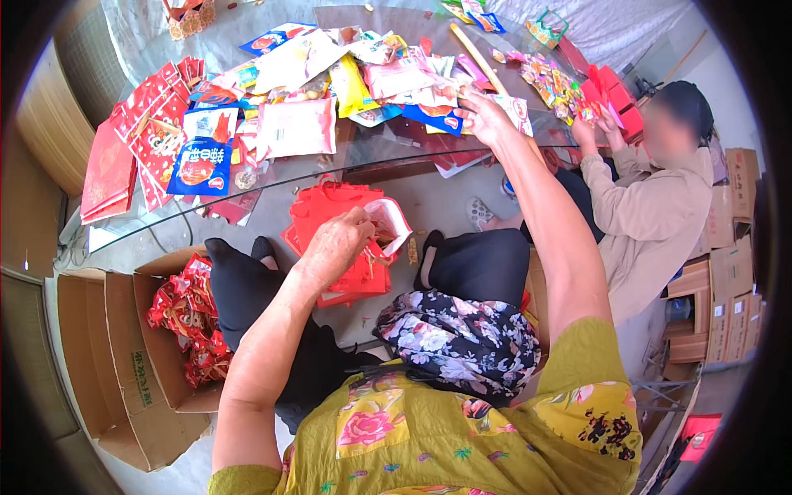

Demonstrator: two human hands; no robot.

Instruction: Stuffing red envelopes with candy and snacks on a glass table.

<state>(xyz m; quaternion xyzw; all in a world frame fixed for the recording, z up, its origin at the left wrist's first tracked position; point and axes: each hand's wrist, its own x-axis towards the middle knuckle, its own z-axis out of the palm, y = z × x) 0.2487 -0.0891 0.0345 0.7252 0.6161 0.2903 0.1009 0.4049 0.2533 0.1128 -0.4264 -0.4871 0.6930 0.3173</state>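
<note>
My left hand (342, 242) grips the rim of a red printed bag (392, 224), whose white inside and some contents show at its mouth. Beneath that bag lie stacked red paper bags with handles (362, 281), low between my knees. Out over the glass table edge, my right hand (486, 117) has its fingers apart, with nothing seen in them. By its fingertips lie a blue snack packet (435, 119) and a white-and-red packet (512, 112). A heap of snack packets in white, pink, yellow and blue (297, 127) spreads leftward across the table.
Flat red festive bags (151, 117) lie at the table's left. An open cardboard box (139, 371) on the floor holds several filled red bags (195, 322). To my right, a person in a beige jacket (662, 204) handles small wrapped candies (552, 80). A wooden stick (479, 59) crosses the table.
</note>
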